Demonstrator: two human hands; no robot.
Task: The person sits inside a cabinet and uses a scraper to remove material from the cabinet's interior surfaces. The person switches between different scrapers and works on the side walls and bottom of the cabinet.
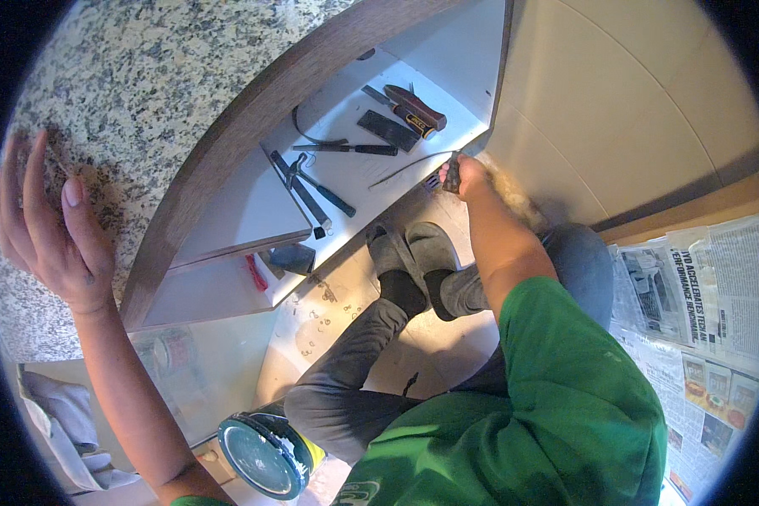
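Observation:
My left hand (59, 219) lies on the speckled granite countertop (169, 76), fingers stretched apart and holding nothing. Down at the open cabinet, my right hand (468, 177) is closed round the dark grip of a black-handled tool (453, 173). A long, thin, slightly curved dark strip (409, 169) reaches from that hand over the white shelf edge; its exact kind is unclear. On the white cabinet shelf (363, 185) lie a hammer (325, 187), a dark flat block (388, 131), a slim black-handled tool (346, 149) and a chisel-like tool with a black and yellow handle (409, 118).
A dark-lidded bucket (266, 455) stands by my bent legs. Small scraps (316, 316) litter the floor near my grey slippers (409, 253). Newspaper sheets (700, 312) spread at the right, beside a beige panel (607, 101). Grey cloth (63, 413) hangs lower left.

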